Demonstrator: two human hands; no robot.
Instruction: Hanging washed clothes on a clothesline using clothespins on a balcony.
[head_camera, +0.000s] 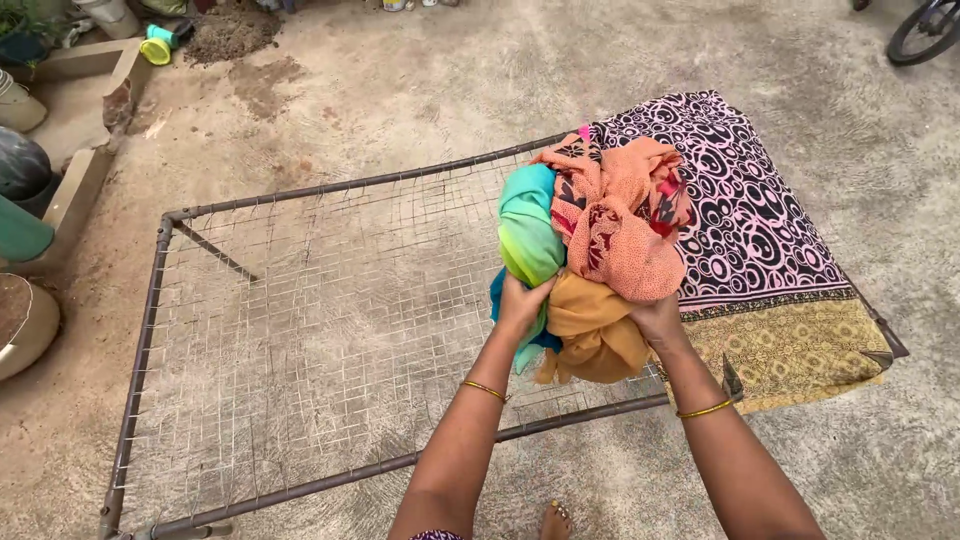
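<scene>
The left hand (522, 300) and the right hand (658, 318) are both closed on a bundle (590, 250) of wadded cloths, pressing it from either side and holding it up over the right part of a mesh frame (300, 300). The left hand grips the green and blue cloth (528, 235); the right grips under the mustard cloth (597, 335), with the orange printed cloth (630, 225) heaped on top.

Just right of the bundle, a pink and black sheet (745, 215) lies spread over the frame's right end. The frame stands on a bare concrete yard (450, 80), with pots (20, 170) at the far left.

The grip is a squeeze rather than a cradle, so the loosely piled orange cloth may well slide off onto the dusty concrete, or a trailing end could snag on the wire mesh.
</scene>
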